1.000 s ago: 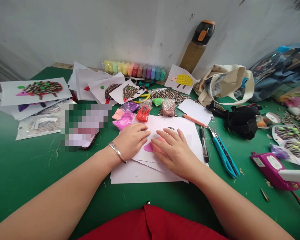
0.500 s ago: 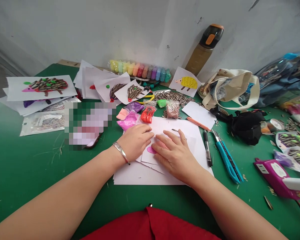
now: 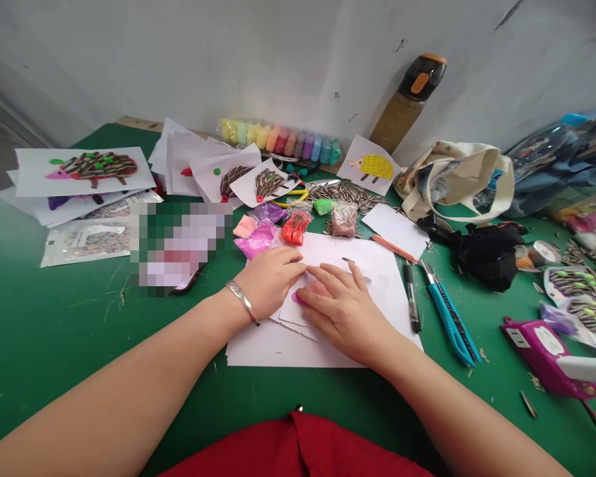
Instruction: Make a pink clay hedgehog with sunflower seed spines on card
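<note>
A small white card (image 3: 289,310) lies on larger white sheets (image 3: 288,351) in front of me. On the card is flat pink clay (image 3: 297,297), partly hidden under my right hand (image 3: 345,308). That hand rests palm down with its fingers spread over the clay and card. My left hand (image 3: 271,281) touches the card's left side, its fingers close together and bent, their tips near my right fingertips. Whether anything is between the left fingers is hidden. Bags of magenta (image 3: 258,240) and red clay (image 3: 295,228) sit just beyond my left hand.
Hedgehog pictures (image 3: 94,167) are stacked at the left, near a blurred phone (image 3: 179,248). Sunflower seeds (image 3: 347,193) lie at the back. A pen (image 3: 412,298), a blue cutter (image 3: 451,318) and a magenta glue gun (image 3: 551,358) are at the right.
My right hand has shifted slightly left over the pink clay, covering more of it. The left hand stays nearly in place. The camera view has moved a little.
</note>
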`<state>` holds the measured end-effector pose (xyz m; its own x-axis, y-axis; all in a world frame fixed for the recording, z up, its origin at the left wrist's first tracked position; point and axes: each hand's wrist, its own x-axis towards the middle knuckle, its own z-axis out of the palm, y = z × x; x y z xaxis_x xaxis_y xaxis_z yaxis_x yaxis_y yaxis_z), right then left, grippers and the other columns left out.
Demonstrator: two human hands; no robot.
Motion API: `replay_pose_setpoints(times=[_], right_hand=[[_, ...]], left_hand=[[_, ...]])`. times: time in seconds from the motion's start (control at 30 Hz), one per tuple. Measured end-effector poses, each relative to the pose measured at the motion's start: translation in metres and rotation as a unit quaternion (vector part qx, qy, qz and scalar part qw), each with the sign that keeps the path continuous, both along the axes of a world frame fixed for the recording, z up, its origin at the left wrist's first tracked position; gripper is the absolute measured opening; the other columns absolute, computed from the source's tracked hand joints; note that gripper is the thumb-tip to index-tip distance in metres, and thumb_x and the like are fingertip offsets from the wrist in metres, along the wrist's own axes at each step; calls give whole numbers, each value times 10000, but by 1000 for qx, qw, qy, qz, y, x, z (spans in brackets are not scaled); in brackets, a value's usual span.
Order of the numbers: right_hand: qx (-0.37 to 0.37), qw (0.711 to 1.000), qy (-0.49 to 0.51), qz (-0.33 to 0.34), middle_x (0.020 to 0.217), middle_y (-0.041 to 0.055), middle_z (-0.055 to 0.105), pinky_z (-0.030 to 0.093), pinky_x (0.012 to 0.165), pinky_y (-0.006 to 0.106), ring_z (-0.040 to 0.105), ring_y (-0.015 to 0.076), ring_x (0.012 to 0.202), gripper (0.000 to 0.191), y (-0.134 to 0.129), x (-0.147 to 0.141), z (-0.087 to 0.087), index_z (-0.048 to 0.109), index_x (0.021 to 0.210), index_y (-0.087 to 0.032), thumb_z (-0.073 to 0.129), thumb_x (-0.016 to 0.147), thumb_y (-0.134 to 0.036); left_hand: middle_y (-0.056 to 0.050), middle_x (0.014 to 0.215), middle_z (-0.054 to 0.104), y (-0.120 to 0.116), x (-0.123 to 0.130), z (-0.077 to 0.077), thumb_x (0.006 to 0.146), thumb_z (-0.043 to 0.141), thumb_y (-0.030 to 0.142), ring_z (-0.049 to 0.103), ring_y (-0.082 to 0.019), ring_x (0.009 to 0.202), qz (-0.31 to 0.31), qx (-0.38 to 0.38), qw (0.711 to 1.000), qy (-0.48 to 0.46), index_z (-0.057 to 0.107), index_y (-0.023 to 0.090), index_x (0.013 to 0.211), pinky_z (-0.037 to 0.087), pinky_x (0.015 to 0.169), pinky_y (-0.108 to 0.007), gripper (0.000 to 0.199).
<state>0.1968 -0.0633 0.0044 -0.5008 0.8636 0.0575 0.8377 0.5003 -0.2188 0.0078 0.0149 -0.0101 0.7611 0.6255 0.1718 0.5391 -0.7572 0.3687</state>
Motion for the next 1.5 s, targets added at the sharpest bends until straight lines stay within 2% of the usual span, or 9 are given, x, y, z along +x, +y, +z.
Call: replay_pose_setpoints(times=[0.3, 0.47, 0.67, 0.77, 0.83, 0.93, 1.2, 1.33, 1.5], right_hand=[[8, 1000, -15, 15, 1532, 100, 338, 124, 1084, 710, 333, 347, 1365, 357, -4, -3, -2, 576, 1257, -307, 431, 959, -440], [14, 999, -11, 30, 1561, 92, 280, 128, 1078, 718, 313, 367, 1373, 406, -11, 2, 0, 534, 1315, -312, 440, 950, -463], [10, 999, 11, 42, 1515, 98, 368, 140, 1075, 720, 317, 373, 1372, 385, -11, 14, 2, 571, 1282, -323, 476, 936, -464], [45, 995, 87, 1, 1451, 127, 446, 288, 1071, 626, 410, 327, 1317, 340, -5, 28, 4, 595, 1253, -269, 499, 940, -362], [53, 986, 156, -37, 1246, 128, 608, 461, 961, 467, 558, 254, 1148, 287, -1, 39, 5, 630, 1187, -220, 491, 941, -271], [38, 979, 188, -73, 985, 68, 688, 516, 799, 337, 629, 192, 932, 213, 2, 52, 7, 676, 1031, -212, 489, 930, -215], [68, 975, 112, -179, 894, 41, 693, 484, 786, 334, 634, 199, 860, 236, 32, 63, 8, 708, 905, -216, 473, 898, -192], [52, 980, 73, -175, 876, 67, 677, 469, 761, 331, 619, 210, 876, 261, 48, 60, 0, 719, 884, -195, 460, 886, -172], [56, 983, 57, -163, 863, 81, 651, 448, 765, 349, 591, 226, 890, 234, 55, 60, -15, 688, 818, -179, 461, 869, -158]], left_hand=[[-128, 1126, 622, 1, -1, -4, 880, 438, 86, 562, -247, 1057, -3, 3, 1000, -9, 662, 127, 982, 469, 950, -438, 249], [-125, 1123, 626, 1, -1, -3, 901, 426, 103, 566, -247, 1052, 0, 6, 1000, -12, 669, 124, 1024, 478, 939, -437, 273], [-123, 1113, 630, 1, 0, -4, 910, 431, 118, 571, -244, 1047, -2, 15, 1000, -19, 678, 129, 1033, 481, 936, -430, 276], [-133, 1117, 629, 2, 0, -4, 914, 430, 119, 571, -244, 1057, -4, 15, 1000, -19, 678, 128, 1066, 478, 941, -429, 291], [-138, 1121, 628, 2, 0, -4, 922, 424, 126, 569, -246, 1060, -5, 11, 1000, -11, 674, 124, 1089, 480, 936, -428, 301], [-141, 1133, 623, 3, 0, -4, 926, 416, 130, 564, -254, 1062, -6, 6, 1000, 0, 673, 119, 1097, 477, 936, -435, 308], [-133, 1097, 627, 4, 0, -3, 932, 402, 138, 567, -245, 1039, -8, 16, 1000, -3, 676, 133, 1072, 478, 922, -421, 308], [-135, 1108, 629, 3, 0, -3, 930, 407, 137, 569, -244, 1030, -5, 9, 1000, -2, 676, 130, 1074, 481, 916, -427, 306], [-130, 1084, 634, 1, -1, -3, 920, 415, 121, 563, -244, 1025, -8, 13, 1000, -13, 682, 127, 1037, 477, 911, -419, 292]])
